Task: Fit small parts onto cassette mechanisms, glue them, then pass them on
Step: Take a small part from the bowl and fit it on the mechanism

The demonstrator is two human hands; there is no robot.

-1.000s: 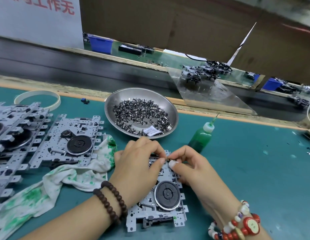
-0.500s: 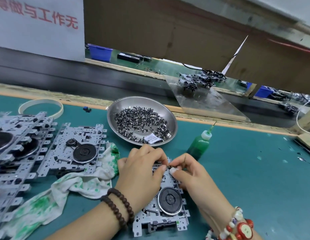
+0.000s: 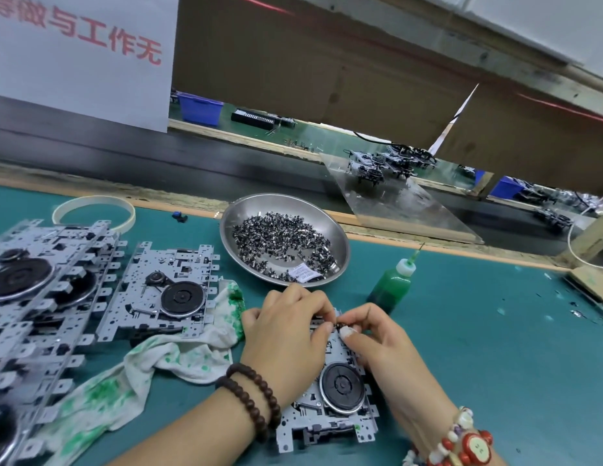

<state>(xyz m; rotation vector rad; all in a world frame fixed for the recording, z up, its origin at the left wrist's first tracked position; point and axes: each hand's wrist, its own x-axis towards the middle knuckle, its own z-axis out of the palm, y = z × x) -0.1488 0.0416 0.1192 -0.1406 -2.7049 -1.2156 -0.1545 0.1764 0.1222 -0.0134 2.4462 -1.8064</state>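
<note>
Bare forearms; dark wooden bead bracelet (image 3: 249, 400) (doubled), red-and-white beaded bracelet (image 3: 461, 443) opposite.

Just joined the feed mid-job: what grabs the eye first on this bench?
The left hand and right hand meet over a grey metal cassette mechanism at bottom centre, pinching a small dark part. Behind them sits a round steel dish of small dark parts, with a green glue bottle to its right. More grey mechanisms are stacked at left.

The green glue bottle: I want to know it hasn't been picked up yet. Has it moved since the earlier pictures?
No. The green glue bottle stands just right of the steel dish, as before; only the camera shifted.
</note>
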